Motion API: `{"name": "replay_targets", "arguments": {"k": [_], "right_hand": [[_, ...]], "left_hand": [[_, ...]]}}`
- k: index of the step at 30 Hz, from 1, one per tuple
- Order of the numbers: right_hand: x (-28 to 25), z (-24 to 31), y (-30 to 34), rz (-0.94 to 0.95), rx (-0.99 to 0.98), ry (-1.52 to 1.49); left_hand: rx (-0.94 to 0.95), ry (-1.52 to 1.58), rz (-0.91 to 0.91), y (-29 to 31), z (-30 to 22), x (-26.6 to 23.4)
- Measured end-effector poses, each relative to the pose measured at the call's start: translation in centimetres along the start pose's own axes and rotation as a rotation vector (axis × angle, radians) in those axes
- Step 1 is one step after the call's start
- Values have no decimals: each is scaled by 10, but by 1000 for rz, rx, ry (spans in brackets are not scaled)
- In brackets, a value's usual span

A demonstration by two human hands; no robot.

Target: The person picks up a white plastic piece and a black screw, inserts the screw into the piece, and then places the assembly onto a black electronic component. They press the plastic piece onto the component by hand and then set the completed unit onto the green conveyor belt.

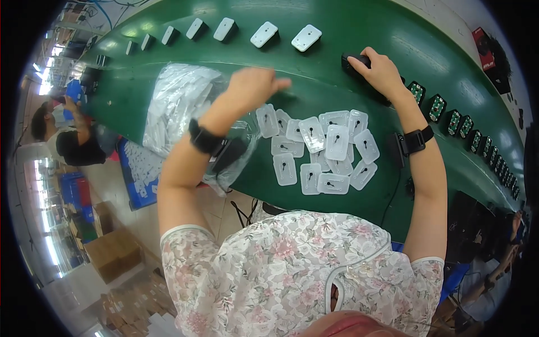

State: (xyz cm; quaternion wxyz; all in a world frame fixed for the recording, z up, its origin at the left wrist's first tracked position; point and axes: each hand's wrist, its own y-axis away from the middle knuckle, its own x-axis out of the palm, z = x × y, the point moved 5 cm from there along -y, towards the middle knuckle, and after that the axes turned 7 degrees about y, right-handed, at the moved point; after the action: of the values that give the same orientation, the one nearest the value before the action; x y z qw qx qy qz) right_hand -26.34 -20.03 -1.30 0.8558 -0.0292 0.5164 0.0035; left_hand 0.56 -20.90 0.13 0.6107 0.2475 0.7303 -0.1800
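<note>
Right hand: here it is, out at the far right of the work area, the right hand (384,73) with thumb and fingers clamped on a black case (352,65), the palm masking much of it.
Black case: lying on the green table (314,87), between the row of white-topped boxes (306,38) and the open cases with circuit boards (437,106).
Left hand: over the middle of the table goes the left hand (252,87), one digit pointing right; it's a blur, so I can't tell whether its fingers are together or apart, or hold anything.
Clear covers: a loose, overlapping spread of clear covers (337,141) sits between the forearms, each with a dark mark (rather like a little keyhole).
Plastic bag: bulging just left of that spread, the plastic bag (179,106) reaches under the left forearm.
Good handling: I'd say keep the case low and held by its sides, free of squeezing; bring the left hand in from the open side; lift any cover singly by its edge, since stacked ones could slide; and mind the wrist straps (416,140) near the covers.
</note>
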Motion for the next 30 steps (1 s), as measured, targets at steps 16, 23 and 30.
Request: {"name": "replay_targets", "arguments": {"k": [16,23,30], "right_hand": [[21,0,8,-251,-169,328],[18,-8,7,-139,-117,171],[5,-11,4,-176,-92,-92]], "left_hand": [[-153,68,-197,90,-20,39],[-164,338,-249,93,-19,36],[-6,275,-307,87,-17,26]]}}
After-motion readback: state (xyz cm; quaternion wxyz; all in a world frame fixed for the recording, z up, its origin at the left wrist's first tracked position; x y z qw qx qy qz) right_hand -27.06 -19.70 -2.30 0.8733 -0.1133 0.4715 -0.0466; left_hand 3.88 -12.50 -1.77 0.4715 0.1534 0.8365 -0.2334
